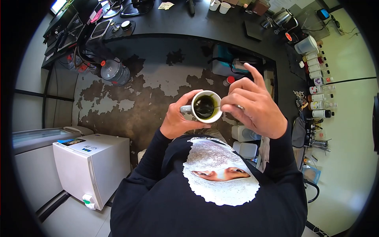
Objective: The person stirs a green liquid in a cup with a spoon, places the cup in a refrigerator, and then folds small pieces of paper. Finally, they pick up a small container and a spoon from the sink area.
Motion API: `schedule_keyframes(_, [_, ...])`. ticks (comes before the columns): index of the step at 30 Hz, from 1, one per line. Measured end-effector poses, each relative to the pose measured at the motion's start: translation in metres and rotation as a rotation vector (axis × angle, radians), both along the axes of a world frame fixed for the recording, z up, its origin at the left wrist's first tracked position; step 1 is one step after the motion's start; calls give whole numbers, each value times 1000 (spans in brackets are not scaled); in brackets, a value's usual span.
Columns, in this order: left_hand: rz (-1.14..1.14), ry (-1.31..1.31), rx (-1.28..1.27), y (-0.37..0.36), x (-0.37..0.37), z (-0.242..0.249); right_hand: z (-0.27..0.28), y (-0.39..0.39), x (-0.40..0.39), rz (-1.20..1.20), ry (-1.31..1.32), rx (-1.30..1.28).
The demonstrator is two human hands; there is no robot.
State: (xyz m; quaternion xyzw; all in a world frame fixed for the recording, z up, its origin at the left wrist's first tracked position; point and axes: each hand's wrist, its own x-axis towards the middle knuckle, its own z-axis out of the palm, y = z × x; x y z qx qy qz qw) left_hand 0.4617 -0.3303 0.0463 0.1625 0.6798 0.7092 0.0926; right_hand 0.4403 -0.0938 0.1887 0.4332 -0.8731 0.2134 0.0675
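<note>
A white mug with dark green liquid inside is held in front of my chest. My left hand is wrapped round it from the left, the mug's handle pointing toward that palm. At the mug's right rim, my right hand pinches a thin metal spoon, its index finger raised. One end of the spoon shows past the fingers, while the lower part reaches into the mug and is hidden. Green residue coats the inner wall above the liquid.
A dark counter runs along the back, with two white cups and a metal kettle. Several bottles line the right side. Below are a large water bottle, a teal bag and a white fridge.
</note>
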Motion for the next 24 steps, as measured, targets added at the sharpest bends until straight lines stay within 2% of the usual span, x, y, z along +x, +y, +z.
schedule_keyframes(2, [15,39,7,0,0,-1,-1,0,1,-71,110,46])
schedule_keyframes(6, [56,20,24,0,-1,1,9,10,21,-14,67,-3])
schedule_keyframes(8, [100,31,48,-1,-2,1,11,18,35,-42,125,-39])
schedule_keyframes(13, [133,2,53,-5,-5,1,-25,40,58,-98,129,-43])
schedule_keyframes(24, [73,26,69,7,-17,3,-31,51,65,-153,137,-153])
